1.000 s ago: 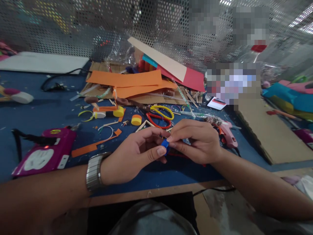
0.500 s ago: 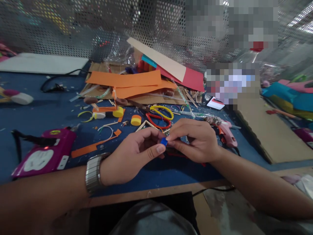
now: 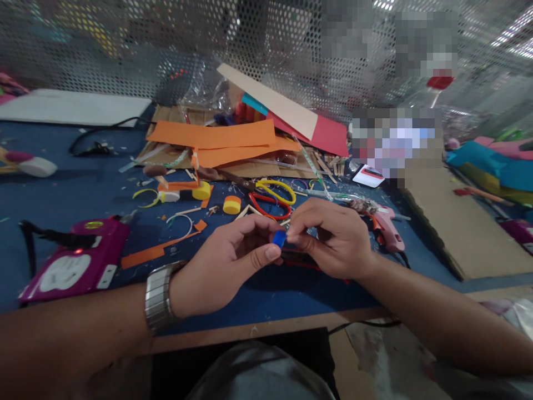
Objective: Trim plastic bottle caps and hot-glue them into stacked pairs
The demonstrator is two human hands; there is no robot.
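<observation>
A small blue piece is held above the near part of the table, between the two hands. By the left hand it is gripped between the thumb and the bent fingers, with the thumb laid on its near side. By the right hand its right edge appears to be pinched, thumb and forefinger brought together there; how much is caught between them is hidden.

The piece can be judged very light, as it is carried on fingertips alone. Its material cannot be told: a curved, smooth face is shown, so some slipping under dry fingers may be expected if it is plastic, and some denting if it is foam or paper. Hold is best taken at opposite edges, with light, even pressure, so that the curve is not squashed; the left thumb is well placed for steadying it.

Beyond the hands, the scissors are laid with their handles toward the right, and a yellow cap is set to their left. The glue gun is placed to the right of the right hand, and a purple box to the far left of the left hand. Orange sheets are piled at the far side.
</observation>
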